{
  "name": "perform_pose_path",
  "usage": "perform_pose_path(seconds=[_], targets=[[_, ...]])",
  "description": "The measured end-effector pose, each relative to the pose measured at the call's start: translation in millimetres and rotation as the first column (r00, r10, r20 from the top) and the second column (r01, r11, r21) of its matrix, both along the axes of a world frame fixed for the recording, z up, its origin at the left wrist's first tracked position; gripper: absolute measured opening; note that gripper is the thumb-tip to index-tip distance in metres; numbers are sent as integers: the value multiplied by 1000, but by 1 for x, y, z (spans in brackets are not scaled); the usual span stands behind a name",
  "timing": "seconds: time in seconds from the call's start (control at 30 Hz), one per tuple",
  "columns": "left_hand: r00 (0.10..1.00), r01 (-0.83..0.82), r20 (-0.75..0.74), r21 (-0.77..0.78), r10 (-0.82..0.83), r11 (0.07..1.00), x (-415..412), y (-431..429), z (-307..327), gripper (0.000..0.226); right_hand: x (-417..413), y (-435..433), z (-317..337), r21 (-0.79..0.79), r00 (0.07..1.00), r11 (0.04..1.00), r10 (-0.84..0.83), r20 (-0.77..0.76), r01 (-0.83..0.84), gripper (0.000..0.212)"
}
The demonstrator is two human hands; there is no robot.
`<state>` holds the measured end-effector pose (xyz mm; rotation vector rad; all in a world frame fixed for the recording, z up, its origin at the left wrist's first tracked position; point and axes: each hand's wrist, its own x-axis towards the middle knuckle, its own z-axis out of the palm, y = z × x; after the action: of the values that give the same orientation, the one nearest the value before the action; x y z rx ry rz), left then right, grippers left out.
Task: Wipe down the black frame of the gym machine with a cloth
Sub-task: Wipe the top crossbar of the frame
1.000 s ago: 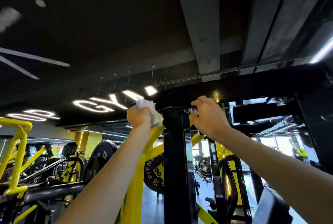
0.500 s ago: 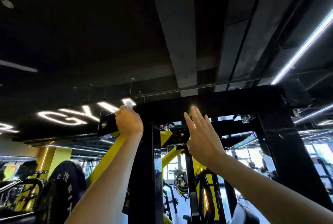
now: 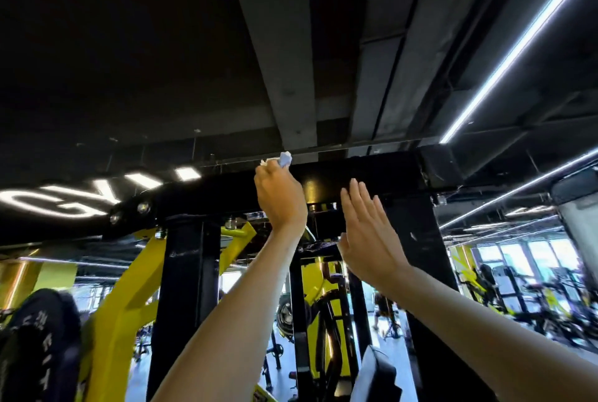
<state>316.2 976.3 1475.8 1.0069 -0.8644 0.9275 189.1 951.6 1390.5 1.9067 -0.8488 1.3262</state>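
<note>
White cloth [image 3: 284, 159] atop black frame [image 3: 372, 175]; sign [image 3: 74, 201] reads "GY".

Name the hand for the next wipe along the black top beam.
Left. The left hand grips the cloth at the upper edge of the black top beam; the right hand is open and empty.

**Dark ceiling over a bright gym**

Above you ran a black ceiling [image 3: 129, 45] crossed by a grey beam [image 3: 278, 45], with a white light strip [image 3: 517, 36] slanting along its right side. A lit sign [image 3: 64, 204] glowed at your left. Far right, windows [image 3: 517, 259] threw daylight onto blurred machines [image 3: 504, 291] and a pale floor [image 3: 563, 345].
</note>
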Motion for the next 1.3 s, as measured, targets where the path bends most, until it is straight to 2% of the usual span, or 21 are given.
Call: perform_pose_path(seconds=[0.13, 0.23, 0.33, 0.47, 0.57, 0.77, 0.97, 1.1, 1.17, 1.2, 1.3], targets=[[993, 46, 110, -20, -43, 999, -49, -23, 1, 25, -33, -12, -1, -37, 996, 999, -2, 90, 5, 64], [981, 82, 175, 2, -81, 997, -86, -38, 1, 26, -62, -20, -1, -45, 990, 999, -9, 142, 16, 74], [971, 80, 226, 6, -79, 997, -112, -50, 0, 24, -95, -24, 2, 19, 988, 999, -37, 151, 35, 63], [942, 82, 320, 75, -102, 994, -132, -60, 4, 25, -124, -28, 6, 94, 982, 995, -46, 185, 29, 68], [908, 130, 378, 159, -182, 979, -148, -59, 10, 26, -136, -28, 8, 132, 984, 991, -40, 173, 18, 69], [901, 135, 359, 303, -244, 943, -159, -53, 11, 26, -145, -25, 10, 138, 990, 989, 26, 137, -45, 71], [930, 41, 326, 369, -170, 929, -172, -52, -9, 24, -156, -26, 11, 195, 990, 973, 108, 86, -123, 77], [929, -42, 344, 461, -135, 886, -171, -43, -21, 20, -161, -21, 11, 242, 985, 955, 159, 65, -170, 81], [915, -65, 370, 522, -158, 850, -172, -34, -29, 19, -162, -18, 7, 257, 982, 948, 175, 67, -186, 80], [899, -88, 393, 596, -195, 798, -173, -27, -34, 18, -163, -17, 4, 264, 981, 945, 178, 70, -191, 79], [833, -150, 394, 836, -388, 528, -185, -8, -61, 19, -168, -14, -6, 287, 976, 934, 193, 98, -214, 75]])
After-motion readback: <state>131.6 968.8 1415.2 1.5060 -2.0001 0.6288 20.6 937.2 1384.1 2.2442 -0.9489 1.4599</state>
